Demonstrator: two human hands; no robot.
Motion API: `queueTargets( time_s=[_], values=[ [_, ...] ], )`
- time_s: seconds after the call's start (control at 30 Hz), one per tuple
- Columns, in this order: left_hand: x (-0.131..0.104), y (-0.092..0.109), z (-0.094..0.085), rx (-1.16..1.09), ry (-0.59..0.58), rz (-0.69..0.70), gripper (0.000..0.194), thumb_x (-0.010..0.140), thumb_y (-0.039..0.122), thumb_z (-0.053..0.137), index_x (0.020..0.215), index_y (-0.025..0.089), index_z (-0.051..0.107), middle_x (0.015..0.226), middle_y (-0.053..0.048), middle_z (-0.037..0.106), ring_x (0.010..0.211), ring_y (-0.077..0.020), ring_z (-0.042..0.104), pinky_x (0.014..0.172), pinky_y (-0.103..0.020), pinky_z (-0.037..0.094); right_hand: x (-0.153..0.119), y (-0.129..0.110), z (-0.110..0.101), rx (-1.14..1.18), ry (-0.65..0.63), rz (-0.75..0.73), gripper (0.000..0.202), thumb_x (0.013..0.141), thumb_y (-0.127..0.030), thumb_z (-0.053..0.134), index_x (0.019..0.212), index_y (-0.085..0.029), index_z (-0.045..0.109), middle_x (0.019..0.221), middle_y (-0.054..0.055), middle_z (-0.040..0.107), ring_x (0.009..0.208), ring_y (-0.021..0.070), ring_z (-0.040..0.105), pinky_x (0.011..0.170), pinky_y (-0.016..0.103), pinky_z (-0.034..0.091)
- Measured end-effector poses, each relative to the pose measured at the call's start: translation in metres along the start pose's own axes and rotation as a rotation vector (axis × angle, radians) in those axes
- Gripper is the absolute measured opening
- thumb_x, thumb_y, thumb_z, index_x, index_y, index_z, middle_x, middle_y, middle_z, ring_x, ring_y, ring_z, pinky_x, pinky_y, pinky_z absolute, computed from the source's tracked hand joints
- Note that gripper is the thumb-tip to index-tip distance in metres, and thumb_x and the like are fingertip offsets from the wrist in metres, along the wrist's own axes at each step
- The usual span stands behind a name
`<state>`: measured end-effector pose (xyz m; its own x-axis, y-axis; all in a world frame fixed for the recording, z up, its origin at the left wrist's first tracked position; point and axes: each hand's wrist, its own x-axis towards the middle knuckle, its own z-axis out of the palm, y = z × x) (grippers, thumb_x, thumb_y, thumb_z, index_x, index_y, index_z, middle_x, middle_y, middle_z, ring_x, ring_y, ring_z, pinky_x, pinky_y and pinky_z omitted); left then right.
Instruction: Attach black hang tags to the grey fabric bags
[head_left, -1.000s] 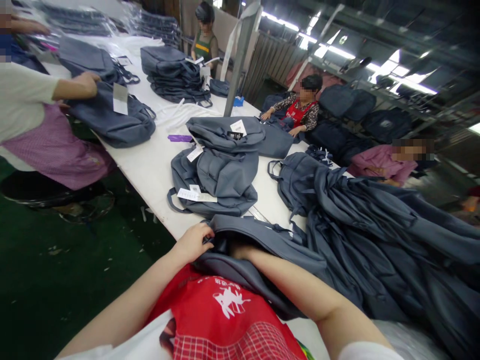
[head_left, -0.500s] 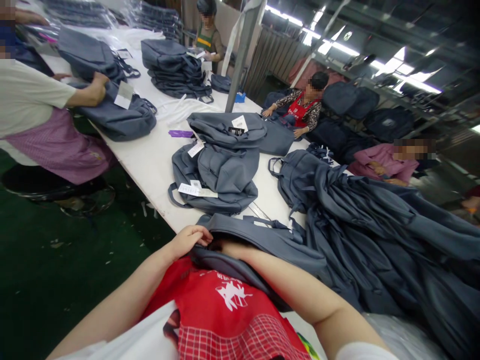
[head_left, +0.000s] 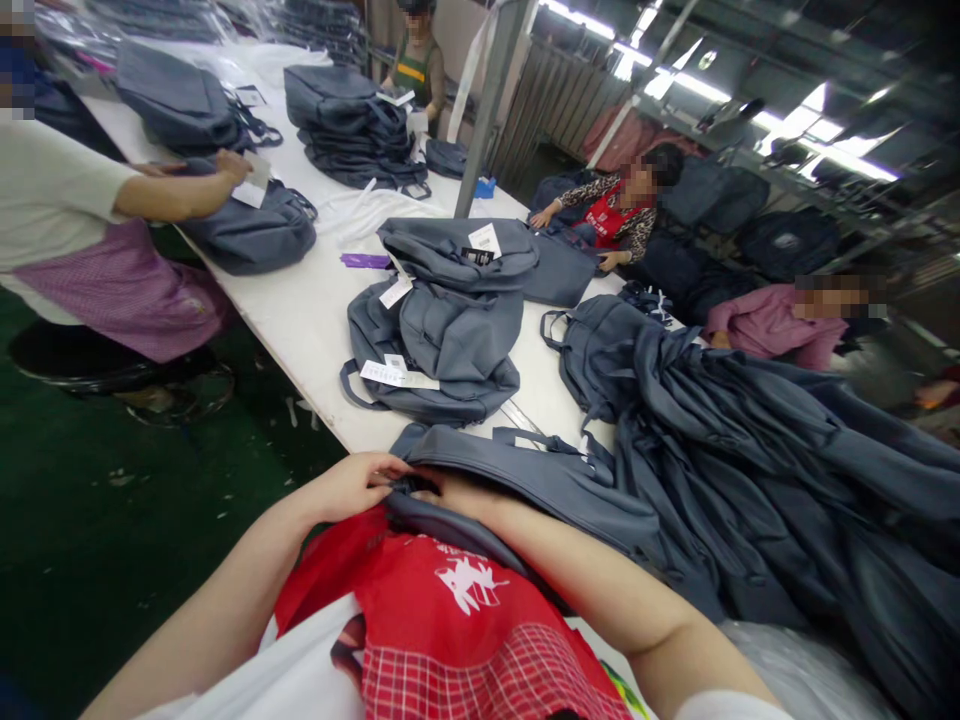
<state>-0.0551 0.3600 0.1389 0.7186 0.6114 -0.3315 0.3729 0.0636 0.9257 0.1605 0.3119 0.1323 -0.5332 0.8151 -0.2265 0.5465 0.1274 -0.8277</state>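
1. While the near backpack [head_left: 540,468] is positioned at the near edge of the bench [head_left: 292,320], directly in front of the red apron [head_left: 412,580], its long axis is laid left to right, with the right end inclined slightly toward the wearer.
2. The opening is directed upward and toward the wearer; the dark straps [head_left: 544,438] are located along the far side. Which end is the top cannot be told.
3. The left hand [head_left: 367,482] is placed at the left end of the opening. Its fingers are bent and nearly closed toward the thumb, and the dark edge of the fabric is held between them.
4. The right hand [head_left: 439,487] is inserted in the opening, with its forearm laid across the near backpack from the right. The fingers are directed toward the left hand and are mostly hidden; how far they are open, and whether anything is gripped, cannot be told.
5. Beyond the near backpack, a tagged backpack [head_left: 461,345] is set on the bench, with a second bag [head_left: 450,250] just behind it.
6. To the right, a heap of grey bags [head_left: 750,470] is spread beside the near backpack.
7. At the far left, a white card [head_left: 253,182] on another bag [head_left: 255,235] is touched by a co-worker's hand [head_left: 231,168].
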Motion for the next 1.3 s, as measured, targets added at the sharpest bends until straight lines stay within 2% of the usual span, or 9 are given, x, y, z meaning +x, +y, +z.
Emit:
queueTargets(
  time_s=[0.13,0.23,0.47,0.6,0.73,0.8,0.93,1.2,1.3],
  values=[
    [-0.007,0.003,-0.005,0.117,0.027,-0.018,0.03,0.072,0.025,0.054,0.099,0.019,0.068,0.102,-0.006,0.072,0.091,-0.022,0.068,0.085,-0.031,0.052,0.0,-0.004,-0.003,-0.003,-0.017,-0.027,0.039,0.094,-0.025,0.049,0.13,-0.012,0.055,0.133,0.013,0.057,0.124,0.0228,0.051,0.108,0.035,0.036],
    [-0.004,0.002,-0.003,0.143,0.124,-0.038,0.025,0.076,0.029,0.053,0.091,0.019,0.07,0.093,-0.005,0.073,0.086,-0.022,0.068,0.084,-0.032,0.052,0.001,-0.002,-0.002,0.013,-0.034,-0.072,0.037,0.094,-0.024,0.048,0.129,-0.014,0.056,0.13,0.01,0.06,0.121,0.0207,0.053,0.107,0.032,0.036],
    [0.013,-0.011,0.014,-0.182,0.357,-0.175,0.032,0.064,0.037,0.065,0.087,0.016,0.067,0.08,-0.007,0.073,0.077,-0.0235,0.069,0.073,-0.033,0.054,0.009,-0.001,0.001,-0.043,0.05,0.049,0.03,0.089,-0.027,0.058,0.118,-0.019,0.063,0.118,0.006,0.066,0.108,0.0195,0.059,0.096,0.029,0.043],
    [0.017,-0.014,0.017,-0.188,0.407,-0.197,0.037,0.064,0.042,0.066,0.088,0.015,0.062,0.072,-0.006,0.07,0.067,-0.0205,0.067,0.067,-0.031,0.054,0.013,-0.013,-0.001,-0.282,0.042,0.147,0.025,0.088,-0.034,0.057,0.107,-0.02,0.067,0.11,0.007,0.068,0.1,0.0234,0.062,0.086,0.033,0.047],
    [0.023,-0.023,0.009,-0.092,0.483,-0.209,0.036,0.069,0.045,0.059,0.091,0.017,0.062,0.073,-0.005,0.068,0.069,-0.0212,0.066,0.066,-0.032,0.051,0.015,-0.023,-0.003,-0.564,0.054,0.159,0.031,0.094,-0.033,0.045,0.103,-0.016,0.068,0.106,0.013,0.069,0.094,0.0255,0.064,0.082,0.035,0.048],
    [0.027,-0.03,0.005,-0.009,0.524,-0.206,0.029,0.067,0.042,0.06,0.084,0.019,0.065,0.074,-0.004,0.066,0.07,-0.0216,0.063,0.069,-0.033,0.049,0.016,-0.024,-0.002,-0.628,0.064,0.202,0.035,0.097,-0.034,0.039,0.102,-0.015,0.069,0.103,0.014,0.069,0.09,0.0249,0.065,0.078,0.033,0.049],
    [0.033,-0.04,0.007,0.069,0.5,-0.185,0.016,0.059,0.033,0.063,0.067,0.02,0.067,0.071,-0.004,0.066,0.072,-0.022,0.059,0.073,-0.033,0.045,0.018,-0.019,0.001,-0.655,0.048,0.225,0.036,0.098,-0.037,0.039,0.101,-0.017,0.069,0.1,0.011,0.07,0.087,0.023,0.065,0.073,0.03,0.049],
    [0.039,-0.052,0.016,-0.038,0.46,-0.215,0.041,0.068,0.049,0.054,0.079,0.012,0.068,0.064,-0.006,0.065,0.057,-0.0189,0.057,0.053,-0.029,0.043,0.02,-0.018,-0.001,-0.68,0.105,0.212,0.039,0.099,-0.039,0.037,0.097,-0.018,0.07,0.096,0.009,0.071,0.084,0.0218,0.066,0.071,0.029,0.049],
    [0.039,-0.05,0.017,0.008,0.5,-0.171,0.04,0.07,0.048,0.054,0.082,0.012,0.067,0.066,-0.006,0.065,0.057,-0.0185,0.057,0.054,-0.029,0.044,0.021,-0.018,0.001,-0.686,0.121,0.218,0.039,0.099,-0.039,0.037,0.096,-0.018,0.07,0.097,0.009,0.071,0.084,0.022,0.066,0.071,0.029,0.05]
  ],
)
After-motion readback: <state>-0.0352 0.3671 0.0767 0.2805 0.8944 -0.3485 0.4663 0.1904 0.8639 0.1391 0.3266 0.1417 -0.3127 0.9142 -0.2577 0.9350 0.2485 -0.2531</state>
